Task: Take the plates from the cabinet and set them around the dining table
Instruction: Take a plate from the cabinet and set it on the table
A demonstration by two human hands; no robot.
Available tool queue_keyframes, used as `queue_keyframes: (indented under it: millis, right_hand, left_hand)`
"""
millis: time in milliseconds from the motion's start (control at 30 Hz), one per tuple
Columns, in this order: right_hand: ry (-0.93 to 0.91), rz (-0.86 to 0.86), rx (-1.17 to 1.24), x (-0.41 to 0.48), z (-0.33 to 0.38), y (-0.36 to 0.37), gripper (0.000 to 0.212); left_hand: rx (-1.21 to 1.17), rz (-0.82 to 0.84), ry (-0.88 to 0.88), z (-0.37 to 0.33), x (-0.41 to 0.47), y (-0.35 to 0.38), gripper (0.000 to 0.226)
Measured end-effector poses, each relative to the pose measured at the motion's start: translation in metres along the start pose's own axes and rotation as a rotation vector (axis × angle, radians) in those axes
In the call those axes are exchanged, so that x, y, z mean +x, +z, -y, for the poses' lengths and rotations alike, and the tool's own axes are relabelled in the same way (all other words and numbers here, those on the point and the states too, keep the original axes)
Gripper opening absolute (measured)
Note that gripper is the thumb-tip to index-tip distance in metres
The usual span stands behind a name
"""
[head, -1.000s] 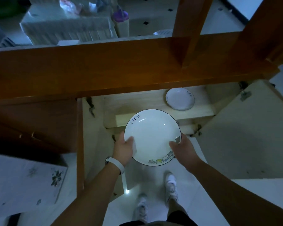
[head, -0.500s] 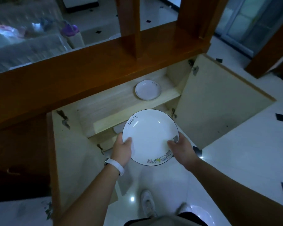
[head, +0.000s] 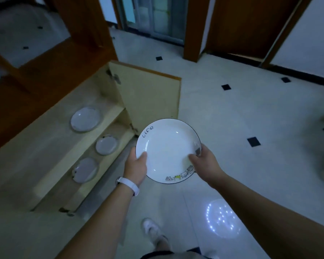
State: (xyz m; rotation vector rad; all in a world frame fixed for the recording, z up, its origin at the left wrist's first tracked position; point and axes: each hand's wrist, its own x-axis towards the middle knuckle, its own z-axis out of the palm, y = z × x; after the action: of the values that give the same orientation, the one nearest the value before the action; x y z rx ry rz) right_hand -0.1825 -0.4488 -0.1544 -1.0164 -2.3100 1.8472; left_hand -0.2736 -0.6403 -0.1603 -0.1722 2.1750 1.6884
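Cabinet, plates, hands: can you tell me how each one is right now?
Cabinet door: swung open.
Held plate: empty, roughly level, out of the cabinet, above the floor.
Left hand: grip closed on the held plate's left rim.
Right hand: grip closed on its right rim.
Three shelf plates: inside the cabinet, empty.

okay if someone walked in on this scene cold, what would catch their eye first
A white plate with "Life" written on its rim and small cartoon cats along its near edge, held level over the tiled floor by the left hand and right hand. To its left an open cabinet shows three more plates: one on the upper shelf, two lower down.
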Motion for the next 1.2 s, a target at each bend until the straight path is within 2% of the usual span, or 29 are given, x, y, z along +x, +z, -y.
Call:
queue_keyframes:
  millis: [233, 467, 567, 833, 967, 1067, 1200]
  right_hand:
    - [0.067, -0.238, 0.060, -0.051, -0.061, -0.150, 0.019]
    - [0.121, -0.466, 0.157, -0.121, -0.122, -0.272, 0.020]
    - [0.150, -0.580, 0.176, -0.148, -0.143, -0.314, 0.006]
    - [0.224, -0.788, 0.279, -0.208, -0.181, -0.387, 0.017]
    - [0.262, -0.870, 0.310, -0.219, -0.197, -0.414, 0.030]
    - [0.292, -0.909, 0.356, -0.221, -0.202, -0.432, 0.024]
    - [0.320, -0.981, 0.405, -0.209, -0.211, -0.457, 0.025]
  left_hand:
    - [0.053, 0.214, 0.066, -0.018, -0.058, 0.150, 0.017]
    - [0.084, 0.442, 0.160, -0.033, -0.137, 0.279, 0.015]
    - [0.118, 0.530, 0.195, -0.037, -0.168, 0.324, 0.017]
    - [0.250, 0.771, 0.309, -0.051, -0.228, 0.417, 0.017]
    - [0.290, 0.846, 0.345, -0.056, -0.244, 0.459, 0.017]
    - [0.304, 0.900, 0.342, -0.056, -0.246, 0.490, 0.017]
    - [0.333, 0.982, 0.329, -0.056, -0.237, 0.538, 0.016]
